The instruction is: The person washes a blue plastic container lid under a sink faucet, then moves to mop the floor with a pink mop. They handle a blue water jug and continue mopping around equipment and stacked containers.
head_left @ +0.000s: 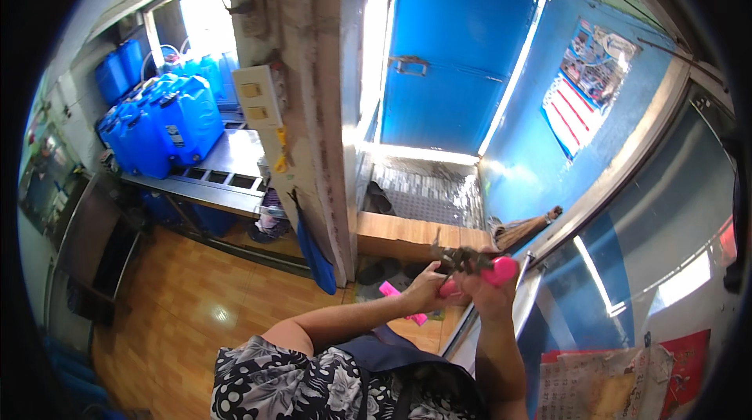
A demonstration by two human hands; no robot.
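Both hands are raised together before me, right of the middle of the head view. My left hand (pixel 424 291) is at a pink object (pixel 450 288), its fingers partly bent round it. Beside it, my right hand (pixel 491 296) is closed round a bright pink object with a rounded end (pixel 500 271). A dark, blurred bundle (pixel 464 259) rises between the hands and touches them; its kind cannot be told. Below and left of the hands, a bright pink strip (pixel 389 289) shows near the floor, partly hidden behind my left forearm.
A wooden step (pixel 423 236) leads to a blue door (pixel 458 50). A broom (pixel 527 230) leans at the right wall. Blue plastic jugs (pixel 188 120) stand on a metal counter (pixel 235 153) at the left. Dark footwear (pixel 379 270) lies below the step. A glass panel (pixel 617 255) borders the right.
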